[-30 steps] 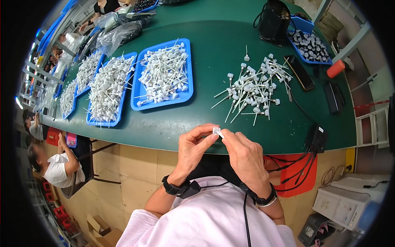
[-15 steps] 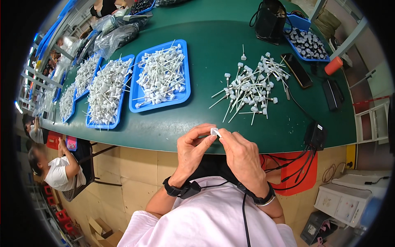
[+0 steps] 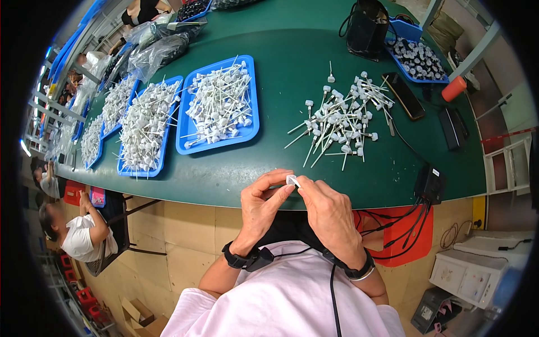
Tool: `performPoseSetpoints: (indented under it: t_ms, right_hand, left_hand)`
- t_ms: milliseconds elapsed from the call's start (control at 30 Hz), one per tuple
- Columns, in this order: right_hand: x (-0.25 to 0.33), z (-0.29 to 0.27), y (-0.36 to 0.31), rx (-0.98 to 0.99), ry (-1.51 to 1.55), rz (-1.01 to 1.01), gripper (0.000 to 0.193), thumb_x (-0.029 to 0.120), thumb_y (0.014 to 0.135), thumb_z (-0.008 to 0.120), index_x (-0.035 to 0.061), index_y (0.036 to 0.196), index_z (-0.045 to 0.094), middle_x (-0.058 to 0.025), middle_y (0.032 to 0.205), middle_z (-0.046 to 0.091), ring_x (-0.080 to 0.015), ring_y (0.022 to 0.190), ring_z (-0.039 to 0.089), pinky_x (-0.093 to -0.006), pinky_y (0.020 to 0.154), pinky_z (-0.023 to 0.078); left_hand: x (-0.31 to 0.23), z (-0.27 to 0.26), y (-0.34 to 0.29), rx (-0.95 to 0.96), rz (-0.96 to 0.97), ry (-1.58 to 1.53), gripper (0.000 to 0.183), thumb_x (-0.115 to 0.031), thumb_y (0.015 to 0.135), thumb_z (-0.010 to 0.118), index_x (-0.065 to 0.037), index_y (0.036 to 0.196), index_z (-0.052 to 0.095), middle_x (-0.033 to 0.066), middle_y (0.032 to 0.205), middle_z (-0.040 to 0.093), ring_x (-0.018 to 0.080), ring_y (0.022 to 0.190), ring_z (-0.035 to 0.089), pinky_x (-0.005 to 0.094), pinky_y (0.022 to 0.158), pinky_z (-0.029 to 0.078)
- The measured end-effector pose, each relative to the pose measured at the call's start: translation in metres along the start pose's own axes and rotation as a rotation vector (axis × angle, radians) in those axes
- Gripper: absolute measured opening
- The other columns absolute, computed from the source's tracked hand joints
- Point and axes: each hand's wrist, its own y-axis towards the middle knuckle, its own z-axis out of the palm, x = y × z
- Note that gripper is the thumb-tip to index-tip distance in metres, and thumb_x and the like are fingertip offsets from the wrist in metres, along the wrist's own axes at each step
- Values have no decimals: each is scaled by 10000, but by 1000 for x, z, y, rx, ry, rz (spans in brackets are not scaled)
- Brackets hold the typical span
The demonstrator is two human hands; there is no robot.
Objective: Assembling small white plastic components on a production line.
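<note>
Over the near edge of the green table, both my hands meet at a small white plastic part (image 3: pixel 291 179). My left hand (image 3: pixel 263 202) pinches its head between thumb and forefinger. The fingertips of my right hand (image 3: pixel 328 210) close on the thin white piece at its other side, and they cover most of it. Beyond my hands lies a loose pile of white parts with thin stems (image 3: pixel 337 121). To the left, a blue tray (image 3: pixel 255 121) holds many similar stemmed parts.
More blue trays (image 3: pixel 163 160) of white parts stand further left. At the right are a phone (image 3: pixel 404 96), metal tweezers (image 3: pixel 391 124), a black cable box (image 3: pixel 430 184), a red cylinder (image 3: pixel 454 89) and a black bag (image 3: pixel 366 33). A person (image 3: pixel 87 236) sits at the left.
Both hands hold nearly the same pose, and the white part between my fingertips has turned slightly. The person at the far upper left has shifted a little.
</note>
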Motion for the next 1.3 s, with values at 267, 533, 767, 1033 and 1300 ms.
performPoseSetpoints:
  t_ms: [267, 533, 767, 1033, 1300]
  right_hand:
    - [0, -1, -2, 1, -13, 2, 217, 77, 929, 584, 45, 1144, 581, -138, 722, 573, -341, 572, 616, -424, 486, 481]
    - [5, -5, -3, 12, 15, 56, 175, 87, 929, 591, 61, 1101, 575, -141, 735, 560, -358, 629, 593, -440, 521, 455]
    - [0, -6, -4, -11, 26, -8, 143, 81, 930, 580, 34, 1064, 593, -145, 731, 593, -347, 606, 621, -435, 508, 479]
    - [-13, -11, 1, 25, 277, 18, 117, 109, 940, 599, 5, 977, 637, -170, 706, 609, -330, 593, 596, -380, 527, 446]
    - [-23, -16, 7, 267, 516, 232, 209, 183, 988, 543, 3, 956, 644, -111, 563, 515, -189, 484, 508, -349, 494, 400]
  left_hand:
    - [1, -1, -1, 3, 2, 11, 216, 4, 865, 704, 10, 1082, 696, 108, 1166, 638, 150, 972, 647, 234, 794, 531]
    - [-1, 1, -3, 13, 12, 16, 212, 8, 864, 703, 10, 1076, 699, 109, 1161, 642, 156, 979, 650, 248, 825, 533]
    - [-1, 0, -3, 19, 13, 57, 218, 9, 855, 710, -4, 1073, 708, 115, 1147, 643, 148, 1049, 613, 252, 841, 529]
    - [-2, -1, -2, 33, 100, 181, 242, 23, 849, 709, -14, 1088, 715, 79, 1131, 583, 122, 929, 609, 229, 787, 543]
    - [-5, -2, -3, 47, 45, 209, 240, 2, 861, 705, -18, 1100, 713, 74, 1053, 658, 109, 876, 629, 216, 766, 511]
